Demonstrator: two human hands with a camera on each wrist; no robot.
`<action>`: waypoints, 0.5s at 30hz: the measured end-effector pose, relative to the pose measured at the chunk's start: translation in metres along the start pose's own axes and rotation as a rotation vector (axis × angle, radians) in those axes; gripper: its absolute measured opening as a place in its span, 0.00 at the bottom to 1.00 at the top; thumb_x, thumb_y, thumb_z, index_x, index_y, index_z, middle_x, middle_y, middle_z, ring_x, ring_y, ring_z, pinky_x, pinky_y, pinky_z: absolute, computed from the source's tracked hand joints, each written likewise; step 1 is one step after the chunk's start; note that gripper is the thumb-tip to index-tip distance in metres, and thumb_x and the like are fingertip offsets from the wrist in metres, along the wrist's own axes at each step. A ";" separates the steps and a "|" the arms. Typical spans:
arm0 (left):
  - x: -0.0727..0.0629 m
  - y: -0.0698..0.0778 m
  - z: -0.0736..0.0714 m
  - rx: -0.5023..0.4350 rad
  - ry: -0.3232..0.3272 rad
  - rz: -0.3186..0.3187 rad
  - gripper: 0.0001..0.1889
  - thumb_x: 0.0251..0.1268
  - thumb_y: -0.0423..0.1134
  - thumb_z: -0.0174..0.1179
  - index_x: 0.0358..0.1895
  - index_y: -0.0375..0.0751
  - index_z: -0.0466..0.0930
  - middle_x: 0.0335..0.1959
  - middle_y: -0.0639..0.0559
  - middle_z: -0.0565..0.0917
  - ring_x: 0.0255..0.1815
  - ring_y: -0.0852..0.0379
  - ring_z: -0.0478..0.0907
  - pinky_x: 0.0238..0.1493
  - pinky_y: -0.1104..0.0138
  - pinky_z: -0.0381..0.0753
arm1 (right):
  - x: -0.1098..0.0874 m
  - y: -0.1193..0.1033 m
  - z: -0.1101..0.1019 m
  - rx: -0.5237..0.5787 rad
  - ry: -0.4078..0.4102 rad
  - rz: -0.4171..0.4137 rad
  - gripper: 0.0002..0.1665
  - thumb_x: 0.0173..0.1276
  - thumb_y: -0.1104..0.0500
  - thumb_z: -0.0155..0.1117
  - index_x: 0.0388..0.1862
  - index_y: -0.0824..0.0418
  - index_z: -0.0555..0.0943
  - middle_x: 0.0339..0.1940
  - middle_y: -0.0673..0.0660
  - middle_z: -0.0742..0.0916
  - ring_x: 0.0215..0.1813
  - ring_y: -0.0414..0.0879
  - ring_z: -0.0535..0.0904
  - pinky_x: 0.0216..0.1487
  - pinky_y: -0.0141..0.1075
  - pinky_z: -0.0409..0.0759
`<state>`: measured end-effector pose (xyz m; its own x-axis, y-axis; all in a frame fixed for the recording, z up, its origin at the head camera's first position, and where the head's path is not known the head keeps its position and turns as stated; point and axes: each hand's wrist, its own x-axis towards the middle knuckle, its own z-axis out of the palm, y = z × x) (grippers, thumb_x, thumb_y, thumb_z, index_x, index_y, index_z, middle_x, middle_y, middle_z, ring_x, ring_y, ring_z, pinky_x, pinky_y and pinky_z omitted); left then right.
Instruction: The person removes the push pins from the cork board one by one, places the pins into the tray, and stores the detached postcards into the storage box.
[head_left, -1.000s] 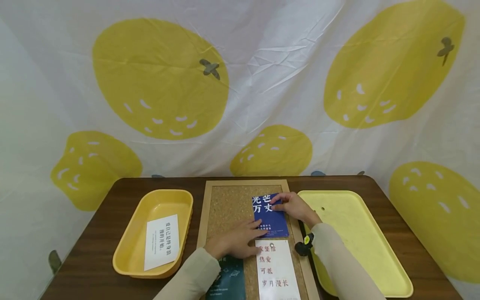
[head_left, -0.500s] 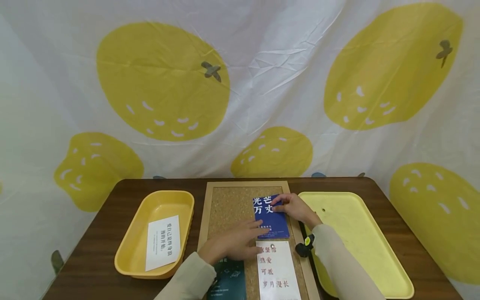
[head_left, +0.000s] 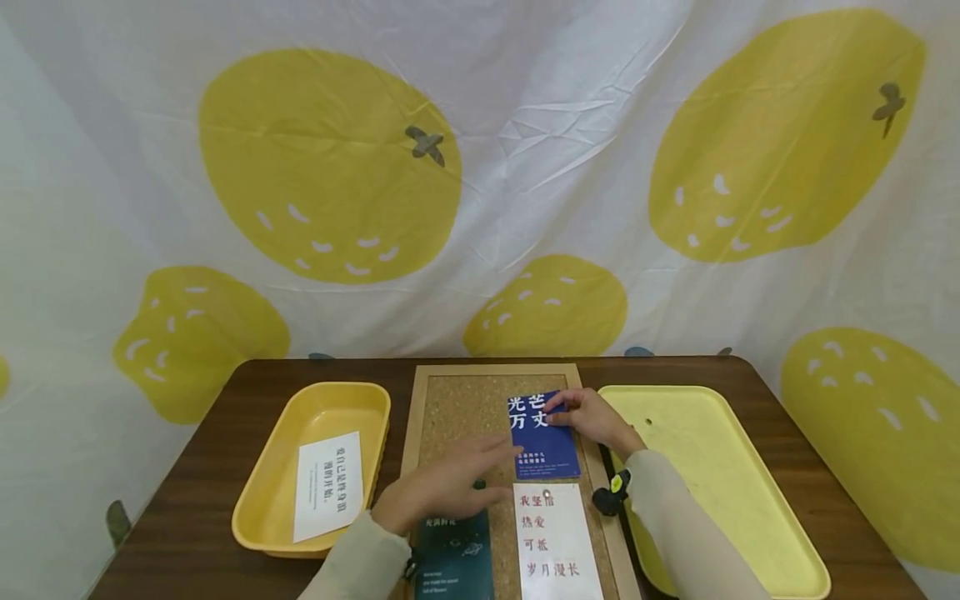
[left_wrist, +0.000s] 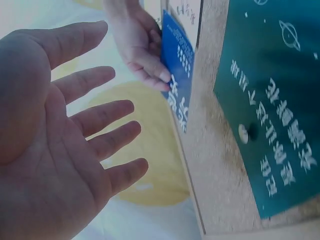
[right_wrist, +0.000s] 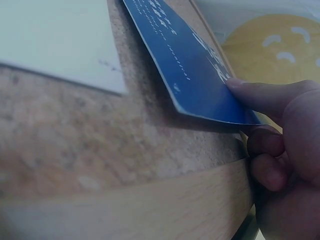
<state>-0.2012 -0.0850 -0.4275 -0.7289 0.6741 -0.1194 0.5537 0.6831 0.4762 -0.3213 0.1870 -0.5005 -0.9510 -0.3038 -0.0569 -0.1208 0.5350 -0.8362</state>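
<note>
A blue card (head_left: pixel 542 446) with white characters lies over the upper right of the cork board (head_left: pixel 461 408). My right hand (head_left: pixel 594 414) pinches its right edge between thumb and fingers; the right wrist view shows that edge lifted off the cork. My left hand (head_left: pixel 448 482) hovers over the board, fingers spread and holding nothing, its fingertips near the blue card's lower left. Below the left hand is a dark green card (head_left: pixel 453 558), with a round pin (left_wrist: pixel 243 133) near its edge in the left wrist view. A white card (head_left: pixel 557 542) with red characters sits below the blue one, a pin at its top.
An orange-yellow basin (head_left: pixel 251 517) with a white printed card (head_left: pixel 327 486) in it stands left of the board. To the right is a pale yellow tray (head_left: pixel 708 467) with a few small dark items near its upper left. A lemon-print cloth (head_left: pixel 495 208) hangs behind the table.
My left hand has lifted away from the blue card and moved left and slightly down, uncovering more of the blue, white and green cards. The right hand keeps its pinch.
</note>
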 end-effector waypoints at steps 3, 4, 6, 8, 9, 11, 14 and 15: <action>-0.007 -0.004 -0.004 -0.034 0.021 -0.013 0.31 0.74 0.50 0.55 0.77 0.55 0.60 0.78 0.46 0.61 0.78 0.47 0.56 0.75 0.48 0.59 | 0.000 -0.001 0.000 -0.002 0.001 -0.010 0.06 0.65 0.62 0.70 0.41 0.60 0.87 0.42 0.57 0.87 0.36 0.45 0.77 0.39 0.35 0.72; -0.009 -0.006 -0.005 -0.041 0.030 -0.015 0.31 0.74 0.51 0.55 0.77 0.55 0.60 0.77 0.46 0.61 0.78 0.46 0.57 0.75 0.48 0.60 | -0.001 -0.001 0.000 0.000 0.001 -0.010 0.06 0.65 0.62 0.70 0.41 0.61 0.87 0.42 0.57 0.87 0.37 0.45 0.77 0.39 0.36 0.72; -0.015 -0.009 -0.008 -0.056 0.051 -0.021 0.31 0.74 0.51 0.55 0.77 0.55 0.61 0.77 0.46 0.62 0.78 0.47 0.57 0.74 0.48 0.60 | -0.001 -0.002 0.000 0.002 -0.002 -0.010 0.07 0.65 0.61 0.70 0.41 0.61 0.87 0.44 0.58 0.87 0.37 0.46 0.77 0.39 0.36 0.72; -0.021 -0.011 -0.012 -0.065 0.077 -0.015 0.30 0.74 0.51 0.55 0.76 0.53 0.62 0.77 0.46 0.63 0.77 0.46 0.58 0.74 0.48 0.61 | -0.001 -0.002 0.000 0.004 -0.001 -0.005 0.07 0.65 0.62 0.70 0.41 0.61 0.87 0.44 0.58 0.87 0.38 0.46 0.77 0.40 0.36 0.72; -0.024 -0.012 -0.013 -0.066 0.089 -0.013 0.30 0.74 0.51 0.55 0.76 0.52 0.62 0.76 0.46 0.63 0.77 0.46 0.59 0.74 0.48 0.61 | -0.001 -0.002 -0.001 0.004 -0.001 -0.001 0.07 0.65 0.61 0.70 0.41 0.61 0.87 0.44 0.58 0.87 0.38 0.46 0.76 0.40 0.36 0.71; -0.030 -0.015 -0.016 -0.083 0.115 -0.014 0.30 0.73 0.50 0.56 0.75 0.51 0.63 0.76 0.46 0.63 0.77 0.46 0.59 0.74 0.48 0.61 | -0.001 -0.003 -0.001 -0.002 -0.003 0.002 0.07 0.65 0.61 0.70 0.41 0.61 0.87 0.45 0.58 0.86 0.39 0.47 0.76 0.40 0.36 0.71; -0.039 -0.020 -0.020 -0.108 0.147 -0.022 0.30 0.73 0.51 0.56 0.75 0.51 0.64 0.76 0.46 0.63 0.77 0.45 0.59 0.74 0.48 0.61 | -0.001 -0.003 -0.001 -0.002 0.000 0.011 0.06 0.65 0.61 0.70 0.41 0.59 0.87 0.45 0.57 0.86 0.40 0.46 0.77 0.41 0.35 0.72; -0.042 -0.021 -0.021 -0.115 0.156 -0.026 0.30 0.73 0.52 0.56 0.75 0.51 0.64 0.76 0.46 0.63 0.77 0.44 0.59 0.74 0.47 0.61 | -0.001 -0.003 -0.001 -0.002 0.001 0.014 0.06 0.65 0.61 0.70 0.40 0.59 0.88 0.45 0.57 0.86 0.40 0.46 0.77 0.41 0.35 0.72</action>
<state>-0.1909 -0.1335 -0.4142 -0.8011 0.5985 -0.0004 0.4908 0.6573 0.5719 -0.3202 0.1864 -0.4970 -0.9529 -0.2957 -0.0679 -0.1084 0.5409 -0.8341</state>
